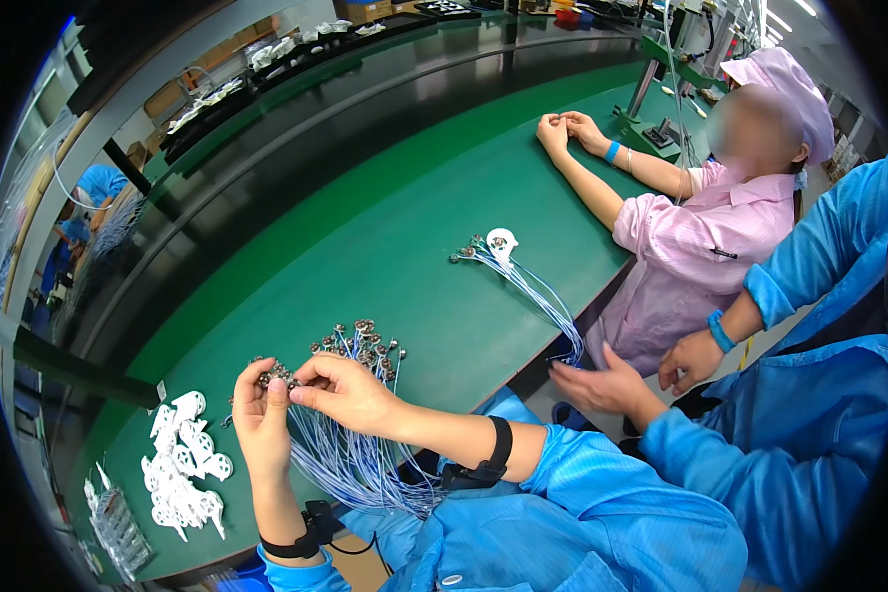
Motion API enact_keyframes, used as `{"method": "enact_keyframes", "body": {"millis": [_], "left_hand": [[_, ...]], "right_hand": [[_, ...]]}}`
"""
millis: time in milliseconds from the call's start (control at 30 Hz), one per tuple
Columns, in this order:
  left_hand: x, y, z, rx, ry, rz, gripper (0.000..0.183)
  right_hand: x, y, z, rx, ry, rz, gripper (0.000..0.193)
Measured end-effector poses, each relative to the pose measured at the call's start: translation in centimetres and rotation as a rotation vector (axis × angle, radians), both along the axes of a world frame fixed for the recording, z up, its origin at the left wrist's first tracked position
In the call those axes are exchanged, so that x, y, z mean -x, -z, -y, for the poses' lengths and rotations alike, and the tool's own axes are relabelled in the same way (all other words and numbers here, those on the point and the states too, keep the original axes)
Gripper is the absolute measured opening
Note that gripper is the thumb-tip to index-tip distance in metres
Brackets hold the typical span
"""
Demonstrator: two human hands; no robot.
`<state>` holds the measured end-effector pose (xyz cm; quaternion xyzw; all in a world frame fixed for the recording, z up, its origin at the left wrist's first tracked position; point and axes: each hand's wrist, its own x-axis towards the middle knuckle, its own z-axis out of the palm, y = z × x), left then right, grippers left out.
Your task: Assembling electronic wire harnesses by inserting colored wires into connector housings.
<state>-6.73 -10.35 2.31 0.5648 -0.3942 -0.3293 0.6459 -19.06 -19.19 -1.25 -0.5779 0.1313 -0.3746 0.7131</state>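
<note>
The left hand (262, 419) is raised over the near side of the green counter (434, 335), its fingers curled and thumb closed in a pinch on small metal parts (279, 373). The right hand (350, 397) meets it from the side, thumb and forefinger brought together at the same parts; its exact grip is partly hidden. Just behind and below the hands, a bundle of blue-and-white wires (365, 474) with metal ends lies loose on the counter, in no container.

To the left, white plastic pieces (183, 464) are heaped directly on the counter. Near them stands a clear plastic package (118, 528); its contents are too blurred to make out. Across the far side, a long black tray (202, 130) carries white pieces (271, 54) in scattered clusters. Cardboard boxes (367, 11) sit beyond it, their insides hidden, and a small red container (567, 16) is farther right, too small to read what it holds.
</note>
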Motion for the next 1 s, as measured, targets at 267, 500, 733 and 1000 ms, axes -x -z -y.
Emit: {"method": "enact_keyframes", "body": {"millis": [267, 500, 733, 1000], "left_hand": [[1.2, -0.5, 0.7, 0.008, 0.029, -0.296, 0.030], [0.0, 1.1, 0.6, -0.043, 0.003, -0.243, 0.026], [0.3, 1.1, 0.8, -0.091, 0.013, -0.373, 0.024], [-0.9, 1.7, 1.2, -0.198, -0.032, -0.116, 0.027]], "right_hand": [[0.8, -0.4, 1.1, -0.159, -0.143, -0.006, 0.019], [0.8, -0.9, 1.2, -0.146, -0.155, 0.037, 0.019], [0.3, 0.9, 1.6, -0.003, -0.124, -0.106, 0.017], [0.5, 0.6, 1.3, 0.240, 0.161, -0.261, 0.022]]}}
